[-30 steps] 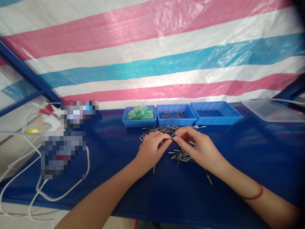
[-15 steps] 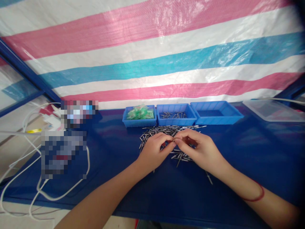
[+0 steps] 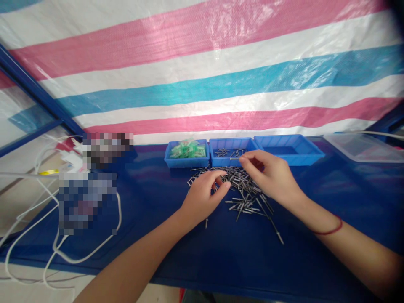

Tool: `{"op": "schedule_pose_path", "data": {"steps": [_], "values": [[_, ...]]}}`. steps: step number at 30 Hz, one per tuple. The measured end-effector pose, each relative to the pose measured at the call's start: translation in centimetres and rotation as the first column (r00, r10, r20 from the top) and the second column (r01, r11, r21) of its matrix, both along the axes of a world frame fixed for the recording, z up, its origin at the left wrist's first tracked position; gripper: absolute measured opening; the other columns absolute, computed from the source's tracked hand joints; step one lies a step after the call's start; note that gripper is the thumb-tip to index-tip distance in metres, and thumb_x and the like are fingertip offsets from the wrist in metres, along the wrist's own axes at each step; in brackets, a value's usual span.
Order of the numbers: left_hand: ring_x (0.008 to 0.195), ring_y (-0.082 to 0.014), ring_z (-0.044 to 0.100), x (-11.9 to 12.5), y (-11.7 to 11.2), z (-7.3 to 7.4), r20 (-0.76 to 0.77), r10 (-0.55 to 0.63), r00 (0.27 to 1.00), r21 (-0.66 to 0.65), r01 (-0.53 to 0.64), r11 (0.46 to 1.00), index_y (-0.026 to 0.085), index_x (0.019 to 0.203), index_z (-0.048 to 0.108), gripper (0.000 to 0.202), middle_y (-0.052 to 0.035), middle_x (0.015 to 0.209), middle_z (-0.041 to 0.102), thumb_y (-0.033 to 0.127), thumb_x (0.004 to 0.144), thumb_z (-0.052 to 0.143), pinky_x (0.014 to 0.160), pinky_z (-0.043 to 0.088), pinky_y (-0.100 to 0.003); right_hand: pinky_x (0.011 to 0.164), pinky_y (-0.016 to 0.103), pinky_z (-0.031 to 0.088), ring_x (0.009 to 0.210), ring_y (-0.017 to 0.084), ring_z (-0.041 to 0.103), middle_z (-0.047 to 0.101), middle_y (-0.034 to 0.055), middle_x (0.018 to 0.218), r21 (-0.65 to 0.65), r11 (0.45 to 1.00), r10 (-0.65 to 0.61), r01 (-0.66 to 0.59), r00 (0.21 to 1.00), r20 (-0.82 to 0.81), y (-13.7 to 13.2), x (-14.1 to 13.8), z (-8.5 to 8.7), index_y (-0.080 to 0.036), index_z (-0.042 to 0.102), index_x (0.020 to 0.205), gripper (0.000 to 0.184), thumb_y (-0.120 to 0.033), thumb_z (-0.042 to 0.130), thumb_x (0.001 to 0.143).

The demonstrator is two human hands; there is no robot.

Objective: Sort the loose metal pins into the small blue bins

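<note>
A loose heap of thin metal pins (image 3: 243, 187) lies on the dark blue table (image 3: 221, 252). My left hand (image 3: 205, 195) rests at the heap's left edge with thumb and fingers curled over some pins; what they grip is hidden. My right hand (image 3: 268, 174) is lifted toward the middle blue bin (image 3: 232, 151), pinching one pin between thumb and forefinger at the bin's front rim. That bin holds several pins. A red band circles my right wrist.
A left blue bin (image 3: 186, 153) holds green parts, and a right blue bin (image 3: 288, 149) looks bare inside. A clear lid (image 3: 362, 147) lies at far right. White cables (image 3: 63, 248) and blurred boxes sit left. A striped tarp hangs behind.
My hands, joined over the heap before, have parted. My right hand has moved up and away to the middle bin's rim with a pin. My left hand stays on the heap.
</note>
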State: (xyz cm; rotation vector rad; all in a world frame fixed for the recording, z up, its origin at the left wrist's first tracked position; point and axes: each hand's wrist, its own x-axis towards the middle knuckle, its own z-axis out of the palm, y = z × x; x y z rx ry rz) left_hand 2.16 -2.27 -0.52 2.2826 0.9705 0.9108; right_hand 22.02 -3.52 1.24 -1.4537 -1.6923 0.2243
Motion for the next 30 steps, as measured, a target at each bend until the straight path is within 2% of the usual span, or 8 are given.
{"op": "schedule_pose_path", "data": {"steps": [4, 7, 11, 17, 21, 25, 30], "values": [[0.094, -0.0189, 0.057, -0.1, 0.1, -0.4, -0.206, -0.061, 0.977, 0.159, 0.095, 0.983, 0.019, 0.105, 0.066, 0.025, -0.0062, 0.1, 0.066, 0.031, 0.093, 0.047, 0.085, 0.042, -0.033, 0.07, 0.035, 0.044, 0.074, 0.023, 0.06, 0.066, 0.0086, 0.079, 0.115, 0.991, -0.093, 0.069, 0.971, 0.222, 3.4, 1.0, 0.7, -0.018, 0.066, 0.087, 0.026, -0.035, 0.047, 0.091], [0.1, -0.0211, 0.055, -0.1, -0.1, -0.5, -0.336, -0.049, 0.941, 0.215, 0.128, 0.968, 0.023, 0.11, 0.066, 0.027, -0.0051, 0.111, 0.065, 0.033, 0.094, 0.046, 0.084, 0.04, -0.036, 0.072, 0.037, 0.044, 0.078, 0.025, 0.061, 0.065, 0.0102, 0.079, 0.139, 0.986, -0.131, 0.09, 0.936, 0.327, 4.5, 1.0, 0.8, -0.014, 0.066, 0.097, 0.03, -0.037, 0.047, 0.091], [0.105, -0.0226, 0.052, -0.1, -0.3, -0.6, -0.448, -0.037, 0.893, 0.248, 0.164, 0.955, 0.027, 0.114, 0.064, 0.029, -0.001, 0.123, 0.061, 0.037, 0.095, 0.044, 0.078, 0.036, -0.037, 0.071, 0.035, 0.044, 0.075, 0.022, 0.06, 0.063, 0.0065, 0.076, 0.115, 0.993, -0.076, 0.038, 0.935, 0.346, 2.7, 0.4, 0.5, -0.015, 0.065, 0.101, 0.029, -0.035, 0.047, 0.09], [0.105, -0.0203, 0.051, 0.0, -0.1, -0.5, -0.514, -0.012, 0.858, 0.239, 0.157, 0.958, 0.03, 0.105, 0.067, 0.023, 0.0025, 0.119, 0.062, 0.036, 0.094, 0.047, 0.078, 0.032, -0.037, 0.065, 0.029, 0.043, 0.07, 0.016, 0.059, 0.065, 0.0024, 0.08, -0.095, 0.994, 0.067, -0.045, 0.967, 0.247, -1.3, 0.2, -0.4, -0.02, 0.066, 0.093, 0.019, -0.032, 0.052, 0.089], [0.099, -0.0184, 0.052, 0.1, -0.1, -0.4, -0.528, -0.004, 0.849, 0.236, 0.151, 0.96, 0.028, 0.101, 0.067, 0.022, 0.0026, 0.11, 0.064, 0.036, 0.095, 0.047, 0.078, 0.03, -0.036, 0.064, 0.028, 0.042, 0.067, 0.015, 0.058, 0.066, 0.0014, 0.082, -0.176, 0.981, 0.12, -0.079, 0.964, 0.238, -1.7, 0.3, -0.6, -0.022, 0.066, 0.089, 0.018, -0.031, 0.051, 0.089], [0.097, -0.0183, 0.051, 0.1, 0.1, -0.7, -0.529, 0.022, 0.848, 0.262, 0.139, 0.955, 0.028, 0.113, 0.061, 0.023, 0.0009, 0.105, 0.065, 0.035, 0.095, 0.047, 0.076, 0.029, -0.036, 0.065, 0.028, 0.041, 0.07, 0.015, 0.058, 0.064, 0.0016, 0.08, -0.214, 0.96, 0.241, -0.182, 0.926, 0.292, -1.8, 0.1, -0.5, -0.022, 0.065, 0.088, 0.018, -0.03, 0.049, 0.09], [0.095, -0.018, 0.05, 0.3, 0.3, -1.0, -0.56, 0.015, 0.829, 0.265, 0.162, 0.95, 0.027, 0.1, 0.065, 0.022, 0.0021, 0.1, 0.066, 0.035, 0.096, 0.045, 0.077, 0.027, -0.036, 0.066, 0.029, 0.04, 0.073, 0.016, 0.058, 0.061, 0.0016, 0.076, -0.255, 0.937, 0.323, -0.241, 0.874, 0.362, -2.1, 0.0, -0.7, -0.02, 0.064, 0.085, 0.016, -0.027, 0.05, 0.09]]}}
